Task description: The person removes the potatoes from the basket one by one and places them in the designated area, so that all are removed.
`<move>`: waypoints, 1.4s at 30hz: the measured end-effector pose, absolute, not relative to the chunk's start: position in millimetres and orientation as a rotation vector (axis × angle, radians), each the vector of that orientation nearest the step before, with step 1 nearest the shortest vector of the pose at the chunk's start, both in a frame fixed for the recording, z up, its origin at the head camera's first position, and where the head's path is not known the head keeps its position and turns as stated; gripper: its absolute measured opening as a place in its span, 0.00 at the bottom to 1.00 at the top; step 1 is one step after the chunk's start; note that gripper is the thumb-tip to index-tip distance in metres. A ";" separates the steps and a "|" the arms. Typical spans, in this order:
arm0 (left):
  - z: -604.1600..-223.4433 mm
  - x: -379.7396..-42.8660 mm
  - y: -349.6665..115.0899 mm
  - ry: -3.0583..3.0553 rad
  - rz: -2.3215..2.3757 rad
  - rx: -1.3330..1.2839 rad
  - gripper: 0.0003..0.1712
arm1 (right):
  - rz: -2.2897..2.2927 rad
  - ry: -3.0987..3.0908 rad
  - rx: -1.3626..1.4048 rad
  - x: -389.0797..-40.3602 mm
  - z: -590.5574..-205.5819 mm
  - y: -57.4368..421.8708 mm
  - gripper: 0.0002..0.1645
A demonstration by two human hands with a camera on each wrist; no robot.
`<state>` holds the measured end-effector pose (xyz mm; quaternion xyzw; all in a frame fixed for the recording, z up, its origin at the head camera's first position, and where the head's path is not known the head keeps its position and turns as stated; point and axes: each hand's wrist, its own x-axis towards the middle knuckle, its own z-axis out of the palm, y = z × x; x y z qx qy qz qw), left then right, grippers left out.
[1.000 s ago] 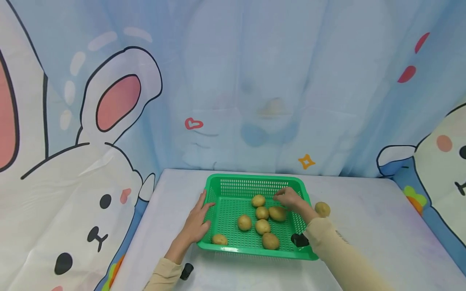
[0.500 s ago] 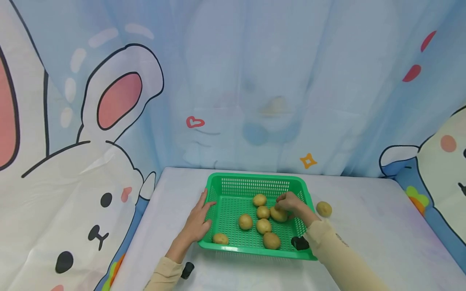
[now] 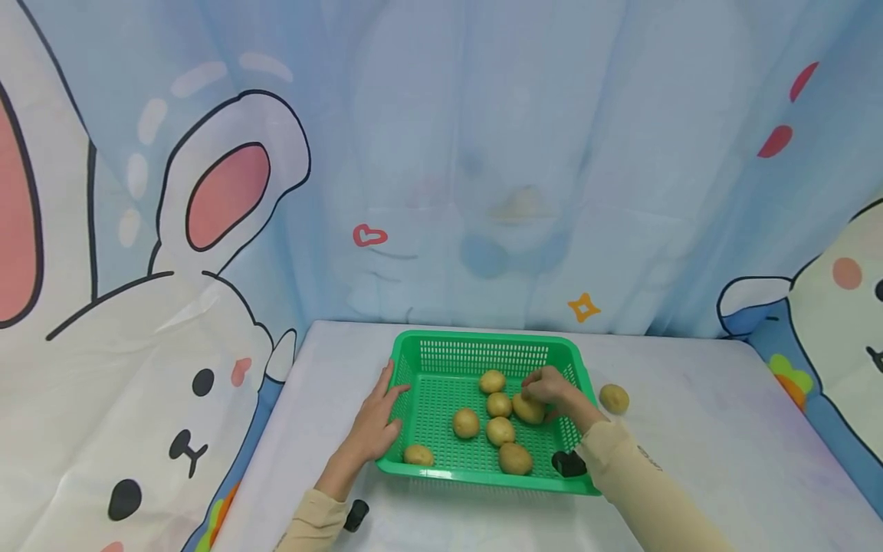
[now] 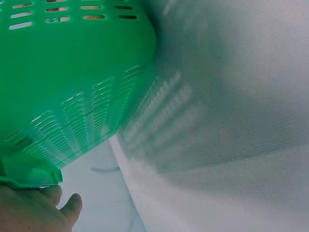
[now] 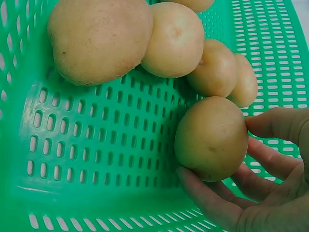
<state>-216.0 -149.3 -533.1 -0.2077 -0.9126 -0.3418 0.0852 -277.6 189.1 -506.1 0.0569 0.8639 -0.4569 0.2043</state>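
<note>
A green plastic basket (image 3: 483, 477) with slotted walls and floor holds several potatoes. Inside its right half, my right hand (image 3: 554, 389) grips a potato (image 3: 529, 409). The right wrist view shows the thumb and fingers curled round this potato (image 5: 211, 139) from one side, low over the slotted floor. Beside it, smaller potatoes (image 5: 212, 67) and a large one (image 5: 99, 41) sit in a row. My left hand (image 3: 374, 425) rests along the basket's left rim, fingers extended. From the left wrist view, its fingertips (image 4: 72, 207) show just below the rim.
One potato (image 3: 614, 399) lies on the white tablecloth (image 3: 697, 429) outside the basket, to the right. Another potato (image 3: 418, 455) sits in the basket's near left corner. Behind the table hangs a blue curtain (image 3: 441, 153) with printed cartoon rabbits.
My right hand has come down from just above the right-hand potato and now has its fingers round it. My left hand stays on the rim.
</note>
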 end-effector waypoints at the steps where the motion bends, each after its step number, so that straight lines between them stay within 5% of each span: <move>1: -532.9 -215.8 -149.0 -2.721 -1.023 -0.618 0.35 | -1.280 2.409 0.157 -277.4 -504.9 189.6 0.23; 24: -533.2 -214.6 -148.3 -2.734 -1.014 -0.604 0.35 | -1.338 2.433 0.086 -288.1 -420.2 221.4 0.26; 42: -531.9 -213.3 -147.7 -2.729 -1.018 -0.599 0.36 | -1.370 2.422 0.282 -280.5 -422.7 305.3 0.30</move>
